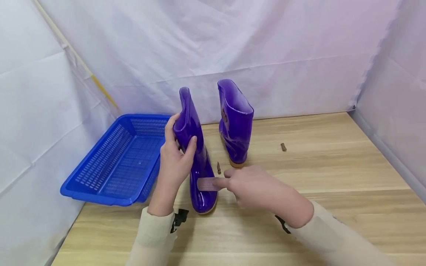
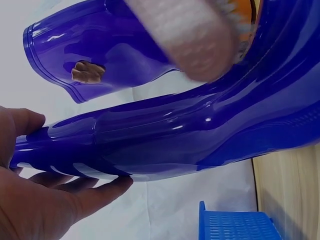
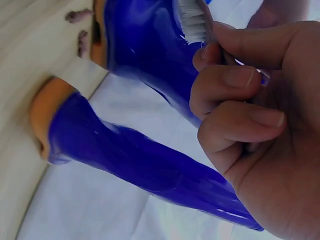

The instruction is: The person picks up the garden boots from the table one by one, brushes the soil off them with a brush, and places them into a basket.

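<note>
A glossy purple rain boot [image 1: 199, 159] stands on the wooden table with its toe toward me. My left hand [image 1: 174, 162] grips its shaft near the top, thumb on one side and fingers round the other. Between thumb and curled fingers, my right hand [image 1: 256, 188] holds a brush [image 1: 205, 184] across the boot's foot. In the right wrist view, white bristles [image 3: 194, 22] face the purple surface; the brush's back is pinkish and dotted. A second purple boot [image 1: 237, 129] stands behind to the right, with a brown smear [image 2: 88, 72] on its shaft.
At the left sits a blue plastic basket [image 1: 96, 199] with perforated sides. Small brown pieces lie on the table: one [image 1: 219, 168] between the boots, another [image 1: 283, 147] farther right. White cloth [image 1: 299, 44] hangs behind and at both sides, with a pole [image 1: 80, 59] at the left.
</note>
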`<state>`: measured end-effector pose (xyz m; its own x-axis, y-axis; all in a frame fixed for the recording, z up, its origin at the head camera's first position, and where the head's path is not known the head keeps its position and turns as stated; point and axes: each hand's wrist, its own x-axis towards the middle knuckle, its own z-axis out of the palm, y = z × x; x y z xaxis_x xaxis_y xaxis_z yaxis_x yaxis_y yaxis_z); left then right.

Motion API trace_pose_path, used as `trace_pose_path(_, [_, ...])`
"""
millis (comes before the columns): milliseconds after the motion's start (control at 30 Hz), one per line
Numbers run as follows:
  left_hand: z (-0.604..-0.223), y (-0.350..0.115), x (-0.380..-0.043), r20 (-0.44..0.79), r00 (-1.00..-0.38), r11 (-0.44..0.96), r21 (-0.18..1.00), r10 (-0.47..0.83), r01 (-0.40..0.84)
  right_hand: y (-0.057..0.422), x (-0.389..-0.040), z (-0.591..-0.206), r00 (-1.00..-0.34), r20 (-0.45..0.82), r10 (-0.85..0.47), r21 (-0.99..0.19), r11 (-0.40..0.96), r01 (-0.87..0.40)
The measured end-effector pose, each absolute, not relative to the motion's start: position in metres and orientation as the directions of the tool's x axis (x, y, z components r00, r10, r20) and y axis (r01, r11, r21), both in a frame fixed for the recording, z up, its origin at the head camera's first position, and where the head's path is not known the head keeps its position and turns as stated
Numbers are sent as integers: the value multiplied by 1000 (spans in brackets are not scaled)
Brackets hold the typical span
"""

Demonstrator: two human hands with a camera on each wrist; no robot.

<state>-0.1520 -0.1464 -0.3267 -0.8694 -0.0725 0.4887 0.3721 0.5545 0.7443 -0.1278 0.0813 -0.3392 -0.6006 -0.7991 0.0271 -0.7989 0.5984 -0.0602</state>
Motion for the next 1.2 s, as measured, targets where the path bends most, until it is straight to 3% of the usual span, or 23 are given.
trace_pose_path(200, [-326, -147, -150, 518, -847, 576, 730, -118, 367, 96, -130, -349, -617, -2, -787, -148, 610, -778])
trace_pose_path(500, [-319, -129, -160, 441, -841, 564, 799, -315, 208, 145, -131, -362, -673, 29, -739, -183, 658, -730])
trace_pose_path(833, [-314, -127, -172, 456, -789, 454, 853, -412, 256, 186, -131, -374, -714, 37, -700, -253, 684, -684])
trace_pose_path(1200, [-297, -129, -172, 447, -789, 439, 862, -422, 253, 201, -132, -378, -707, 77, -703, -253, 672, -696])
